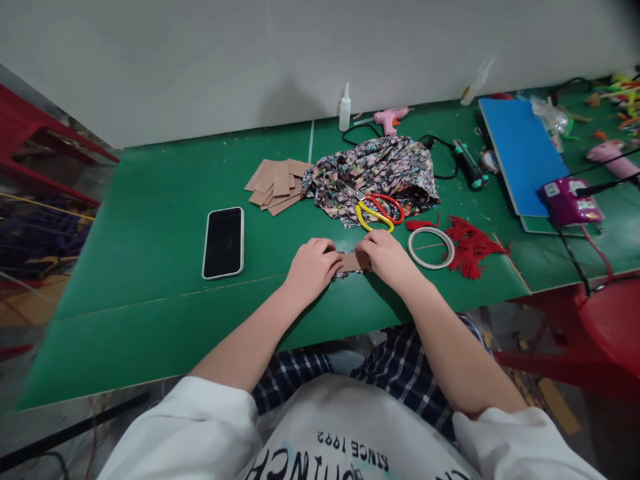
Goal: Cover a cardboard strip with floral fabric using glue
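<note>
A small brown cardboard piece [353, 261] lies near the table's front edge, with patterned fabric [345, 274] showing along its edges. My left hand [314, 265] grips its left end, fingers bent and pressed together. At the right end, my right hand [383, 257] pinches the same piece. Just beyond my hands, scissors [383, 211] with one red and one yellow handle rest against a crumpled floral cloth [375, 170]. A roll of white tape [431, 248] lies flat to the right of my right hand.
Several cardboard pieces [275, 185] are heaped behind a phone [223, 242] on the green table [150, 233]. Red tassels [470, 247] lie right of the tape. Toward the wall are a white bottle [345, 110], a pink glue gun [389, 121] and a blue board [523, 157].
</note>
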The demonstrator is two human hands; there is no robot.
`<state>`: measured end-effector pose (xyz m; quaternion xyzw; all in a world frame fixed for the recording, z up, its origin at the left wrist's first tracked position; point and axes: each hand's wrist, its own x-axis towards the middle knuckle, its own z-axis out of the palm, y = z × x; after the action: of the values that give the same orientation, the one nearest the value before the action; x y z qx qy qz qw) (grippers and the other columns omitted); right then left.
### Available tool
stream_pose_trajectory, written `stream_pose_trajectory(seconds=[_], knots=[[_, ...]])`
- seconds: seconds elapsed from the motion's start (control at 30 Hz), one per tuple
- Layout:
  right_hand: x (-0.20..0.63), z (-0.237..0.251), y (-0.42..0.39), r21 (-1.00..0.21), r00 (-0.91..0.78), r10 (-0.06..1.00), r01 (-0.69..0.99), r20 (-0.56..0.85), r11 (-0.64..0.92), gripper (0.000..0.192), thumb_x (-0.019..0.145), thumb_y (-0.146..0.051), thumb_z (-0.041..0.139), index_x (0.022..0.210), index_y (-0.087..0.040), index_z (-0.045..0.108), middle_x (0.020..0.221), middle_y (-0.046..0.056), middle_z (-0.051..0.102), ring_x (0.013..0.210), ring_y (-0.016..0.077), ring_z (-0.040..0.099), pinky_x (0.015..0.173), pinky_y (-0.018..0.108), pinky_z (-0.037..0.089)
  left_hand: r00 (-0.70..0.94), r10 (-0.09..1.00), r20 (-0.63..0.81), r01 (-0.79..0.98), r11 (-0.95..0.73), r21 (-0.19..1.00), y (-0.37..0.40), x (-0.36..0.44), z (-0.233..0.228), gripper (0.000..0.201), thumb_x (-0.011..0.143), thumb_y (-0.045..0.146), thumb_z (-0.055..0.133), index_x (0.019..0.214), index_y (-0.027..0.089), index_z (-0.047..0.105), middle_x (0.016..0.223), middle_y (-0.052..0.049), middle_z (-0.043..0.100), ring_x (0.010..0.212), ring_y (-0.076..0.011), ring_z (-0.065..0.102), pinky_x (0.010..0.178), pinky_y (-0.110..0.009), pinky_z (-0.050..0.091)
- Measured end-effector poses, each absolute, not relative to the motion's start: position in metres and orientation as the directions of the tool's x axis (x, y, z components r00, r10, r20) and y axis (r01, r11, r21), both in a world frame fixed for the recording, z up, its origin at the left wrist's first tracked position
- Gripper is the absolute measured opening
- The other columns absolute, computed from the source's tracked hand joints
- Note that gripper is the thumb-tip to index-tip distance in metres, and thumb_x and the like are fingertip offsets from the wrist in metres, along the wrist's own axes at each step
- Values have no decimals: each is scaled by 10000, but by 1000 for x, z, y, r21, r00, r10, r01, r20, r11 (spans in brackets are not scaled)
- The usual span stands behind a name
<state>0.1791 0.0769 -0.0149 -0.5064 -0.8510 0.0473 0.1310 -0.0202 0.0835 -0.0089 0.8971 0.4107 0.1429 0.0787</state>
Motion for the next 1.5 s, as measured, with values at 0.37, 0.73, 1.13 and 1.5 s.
stream_pose_trajectory(seconds=[0.37,0.73,1.13,1.5], knots=[[184,-14,79,-421,-396,902,798,171,431,296,839,-132,477,1116,-120,580,947,107,609,913,213,522,851,318,412,635,748,191,686,-660,305,85,-19,-12,186,861,281,526,817,138,637,953,-75,596,859,-187,497,772,-324,432],[184,-23,80,-285,-426,871,827,243,484,189,834,-115,454,794,-148,636,777,78,559,758,193,454,737,292,387,626,760,172,696,-645,316,86,-19,-12,182,858,294,532,802,145,621,954,-63,578,839,-177,478,769,-304,406],[184,-21,69,-252,-477,841,807,257,535,170,821,-84,441,801,-160,592,804,67,559,776,183,451,738,287,369,638,750,172,715,-661,227,87,-18,-18,381,883,294,482,1233,144,497,893,-75,554,812,-198,465,712,-316,389],[183,-20,65,-204,-477,852,831,215,517,165,824,-103,452,836,-150,610,837,89,570,796,196,455,760,313,383,616,751,237,661,-657,362,87,-18,-20,150,852,272,542,865,148,626,852,-53,566,810,-170,482,740,-295,410]])
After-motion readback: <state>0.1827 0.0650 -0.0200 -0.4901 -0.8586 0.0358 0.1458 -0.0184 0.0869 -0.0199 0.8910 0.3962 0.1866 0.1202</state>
